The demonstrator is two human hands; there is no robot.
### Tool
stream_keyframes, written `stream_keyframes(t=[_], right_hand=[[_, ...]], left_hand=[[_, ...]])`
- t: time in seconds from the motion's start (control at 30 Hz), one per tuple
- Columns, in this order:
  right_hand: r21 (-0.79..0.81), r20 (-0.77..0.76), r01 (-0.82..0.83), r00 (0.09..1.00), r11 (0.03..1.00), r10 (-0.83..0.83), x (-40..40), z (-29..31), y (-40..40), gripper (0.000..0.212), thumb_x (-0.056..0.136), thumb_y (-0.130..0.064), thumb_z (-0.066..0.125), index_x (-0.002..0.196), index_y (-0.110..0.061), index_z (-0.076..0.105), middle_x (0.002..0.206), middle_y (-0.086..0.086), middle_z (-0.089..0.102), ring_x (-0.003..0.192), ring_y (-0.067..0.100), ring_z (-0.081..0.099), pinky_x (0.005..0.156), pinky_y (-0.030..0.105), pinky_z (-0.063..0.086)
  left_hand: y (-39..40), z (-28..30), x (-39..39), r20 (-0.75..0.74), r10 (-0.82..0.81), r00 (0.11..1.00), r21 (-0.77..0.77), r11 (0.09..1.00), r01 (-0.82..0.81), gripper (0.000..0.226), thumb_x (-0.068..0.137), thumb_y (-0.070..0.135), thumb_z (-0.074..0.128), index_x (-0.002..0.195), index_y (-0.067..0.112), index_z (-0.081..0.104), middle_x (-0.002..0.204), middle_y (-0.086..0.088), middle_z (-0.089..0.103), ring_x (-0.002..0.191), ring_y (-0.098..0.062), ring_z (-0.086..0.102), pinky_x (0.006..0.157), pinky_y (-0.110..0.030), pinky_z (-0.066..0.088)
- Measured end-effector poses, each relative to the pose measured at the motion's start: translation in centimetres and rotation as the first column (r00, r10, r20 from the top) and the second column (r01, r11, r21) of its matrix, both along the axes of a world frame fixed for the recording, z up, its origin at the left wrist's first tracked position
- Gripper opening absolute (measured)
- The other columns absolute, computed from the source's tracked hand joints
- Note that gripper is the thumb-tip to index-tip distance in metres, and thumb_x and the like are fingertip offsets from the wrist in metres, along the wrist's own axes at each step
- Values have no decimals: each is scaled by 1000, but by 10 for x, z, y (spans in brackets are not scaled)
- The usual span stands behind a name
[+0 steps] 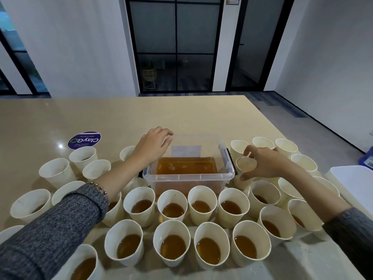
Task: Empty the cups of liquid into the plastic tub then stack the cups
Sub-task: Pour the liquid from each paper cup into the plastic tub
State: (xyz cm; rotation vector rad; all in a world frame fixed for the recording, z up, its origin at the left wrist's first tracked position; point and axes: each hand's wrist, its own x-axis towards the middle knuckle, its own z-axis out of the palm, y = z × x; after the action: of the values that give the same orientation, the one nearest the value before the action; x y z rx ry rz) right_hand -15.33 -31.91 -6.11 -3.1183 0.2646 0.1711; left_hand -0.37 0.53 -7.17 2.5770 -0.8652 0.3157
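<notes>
A clear plastic tub point(228, 174) stands mid-table, partly filled with amber liquid. My left hand point(153, 146) rests on its far left corner, fingers curled over the rim. Just right of the tub, my right hand point(264, 164) grips an empty white paper cup point(245, 165) by the rim, over a stack of cups. Several white cups holding amber liquid point(173, 211) stand in rows in front of the tub. More cups point(56, 174) stand to the left, and empty ones point(286, 146) behind my right hand.
A round purple sticker point(84, 140) lies on the beige table at the back left. A white lid or tray point(355, 184) sits at the right edge, with a blue object point(368, 158) behind it. The table's far half is bare.
</notes>
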Motion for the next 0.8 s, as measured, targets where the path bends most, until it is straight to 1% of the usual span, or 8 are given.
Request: stream_keyframes(t=[0.1,0.17,0.2,0.27,0.4,0.6,0.7,0.8], right_hand=[[132,99,26,994,991,-39,-5,16,-14,78,58,-88,57,111,-31,51,104,-16,62,96,15,60,94,44,43],[115,169,49,983,992,-68,-9,28,-29,66,64,-77,66,104,-26,56,105,-8,66,90,17,60,83,36,48],[96,164,74,982,993,-89,-11,32,-37,62,67,-68,72,106,-22,59,108,-4,67,90,18,60,80,33,48],[54,82,129,988,990,-134,-14,35,-50,66,68,-58,78,116,-17,60,116,2,67,95,21,60,82,33,49],[8,-49,204,978,979,-203,-21,22,-56,83,61,-63,80,127,-17,56,126,2,62,108,22,59,91,34,50],[-14,-65,190,980,982,-190,-22,17,-52,88,59,-51,87,133,-18,53,128,1,63,107,23,61,91,35,51],[-52,-56,166,984,985,-169,-21,16,-52,83,61,-50,86,132,-20,54,126,0,64,105,22,61,90,35,52],[-42,-29,142,989,989,-143,-19,17,-54,75,64,-48,85,127,-21,55,122,0,65,96,19,59,85,33,50]], left_hand=[[0,0,1,-1,1,1000,0,1000,-1,35,103,35,38,129,19,56,134,-1,56,122,-19,50,100,-36,42],[0,0,2,-1,1,1000,2,1000,-1,35,103,35,38,129,19,56,133,-1,56,122,-19,50,100,-36,42],[0,0,2,0,-1,1000,4,1000,1,35,103,35,38,129,19,56,133,-1,56,122,-19,50,100,-36,42],[0,0,2,4,-3,1000,9,1000,3,35,103,34,38,129,19,57,133,-2,56,121,-20,50,100,-37,43],[0,0,3,3,-4,1000,10,1000,4,35,103,34,38,129,18,57,132,-2,56,122,-20,50,100,-37,43],[0,-1,2,2,-2,1000,14,1000,2,35,103,34,38,129,19,56,133,-2,56,122,-20,50,100,-37,43],[0,0,2,2,-5,1000,16,1000,5,35,103,35,38,129,19,56,133,-2,56,122,-20,50,100,-37,43],[1,0,3,0,-5,1000,18,1000,5,35,103,35,38,129,19,56,133,-2,56,121,-21,51,101,-39,44]])
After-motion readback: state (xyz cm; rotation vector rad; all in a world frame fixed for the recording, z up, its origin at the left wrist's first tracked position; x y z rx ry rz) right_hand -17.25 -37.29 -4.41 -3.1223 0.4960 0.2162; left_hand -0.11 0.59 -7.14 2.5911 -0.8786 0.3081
